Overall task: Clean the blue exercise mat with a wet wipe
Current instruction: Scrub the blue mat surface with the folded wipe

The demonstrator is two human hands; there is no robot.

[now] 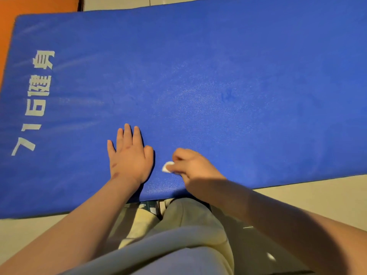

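Note:
The blue exercise mat (198,80) fills most of the view, with white lettering along its left end. My left hand (129,155) lies flat on the mat near its front edge, fingers straight and spread. Just to its right, my right hand (190,165) grips a small folded white wet wipe (166,167) with curled fingers and holds it against the mat. Only a corner of the wipe shows past the fingers.
An orange mat (29,4) lies at the far left corner. Pale floor tiles (297,197) border the blue mat's front edge. My bent legs in light trousers (178,225) are right at the mat's front edge.

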